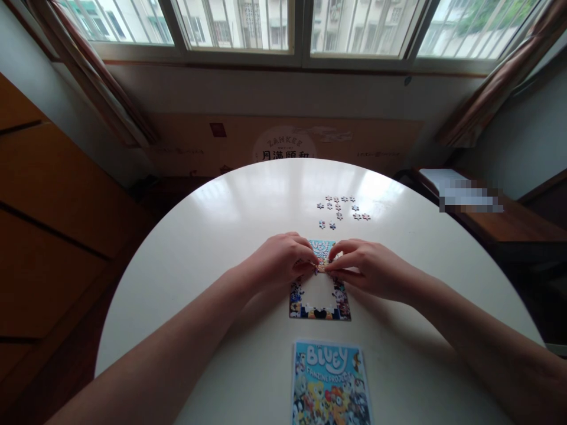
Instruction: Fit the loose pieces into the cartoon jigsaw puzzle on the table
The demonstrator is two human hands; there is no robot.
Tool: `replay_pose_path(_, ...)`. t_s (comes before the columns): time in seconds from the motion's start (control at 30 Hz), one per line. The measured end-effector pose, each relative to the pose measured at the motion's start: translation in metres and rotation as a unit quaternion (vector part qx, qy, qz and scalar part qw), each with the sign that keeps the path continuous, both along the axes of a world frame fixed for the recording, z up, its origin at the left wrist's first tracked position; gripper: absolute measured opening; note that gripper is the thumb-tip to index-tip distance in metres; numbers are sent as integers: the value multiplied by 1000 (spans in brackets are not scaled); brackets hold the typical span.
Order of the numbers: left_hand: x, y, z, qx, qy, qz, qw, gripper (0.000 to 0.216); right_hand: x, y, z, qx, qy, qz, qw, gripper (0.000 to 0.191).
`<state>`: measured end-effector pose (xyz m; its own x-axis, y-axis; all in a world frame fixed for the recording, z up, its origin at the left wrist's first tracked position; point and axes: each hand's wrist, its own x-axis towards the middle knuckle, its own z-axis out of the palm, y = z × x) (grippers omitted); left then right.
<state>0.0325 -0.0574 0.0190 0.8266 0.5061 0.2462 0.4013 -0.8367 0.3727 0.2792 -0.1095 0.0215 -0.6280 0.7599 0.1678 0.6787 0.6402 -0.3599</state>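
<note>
Over the puzzle (341, 301), hands (283, 257) curve inward, nearly meeting; their grip I cannot tell.

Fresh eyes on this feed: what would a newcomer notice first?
Probably the hands: the left hand and right hand nearly meet over a partly built puzzle, its border framing a pale gap. Next, the bright blue "Bluey" picture nearest the camera, then the loose pieces scattered beyond the hands on the white table.

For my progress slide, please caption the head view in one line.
Left hand and right hand at a partly assembled puzzle, loose pieces beyond, a Bluey picture nearer.
</note>
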Motion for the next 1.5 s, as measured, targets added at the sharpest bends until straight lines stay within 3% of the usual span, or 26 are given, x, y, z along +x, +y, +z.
replay_pose_path(0.23, -2, -2, 9, 32, 54, -34, 997, 46, 16, 8, -1, -75, 104, 49, 991, 27)
replay_pose_path(0.4, 2, -4, 13, 36, 83, -23, 996, 44, 28, 14, 0, -13, 158, -15, 987, 33)
replay_pose_path(0.63, 3, -4, 13, 29, 87, -15, 996, 50, 21, 10, -1, -47, 108, 36, 992, 39)
replay_pose_path(0.9, 4, -5, 13, 38, 90, -14, 995, 49, 22, 13, -2, -3, 83, -10, 996, 38)
replay_pose_path(1.13, 4, -3, 11, 25, 70, -16, 997, 50, 20, 10, -1, -31, 73, 46, 996, 42)
replay_pose_path(1.5, -1, -2, 10, -13, 29, -7, 999, 49, 13, 8, 0, -13, 8, 34, 999, 41)
